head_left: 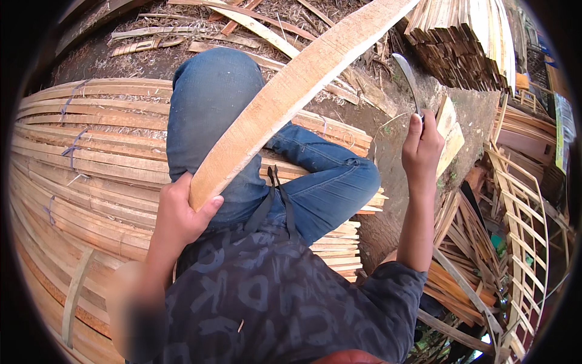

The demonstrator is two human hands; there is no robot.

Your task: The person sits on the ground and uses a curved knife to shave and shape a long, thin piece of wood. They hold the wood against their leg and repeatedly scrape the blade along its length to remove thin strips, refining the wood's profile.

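Observation:
A long, pale wooden plank (285,91) slants across my lap, its near end low on the left and its far end running out past the top edge. My left hand (187,209) is closed round that near end, thumb along one edge. Raised on the right, my right hand (422,145) grips the handle of a sickle (410,82); its thin curved blade points up and away from the plank. Most of the handle is hidden in my fist. The plank passes over my bent, jeans-clad leg (218,91).
Bundles of tied wooden strips (91,145) lie under me and to the left. A stack of thin boards (464,42) stands far right, and a lattice wooden frame (524,242) leans at the right. Shavings and offcuts (163,36) litter the ground ahead.

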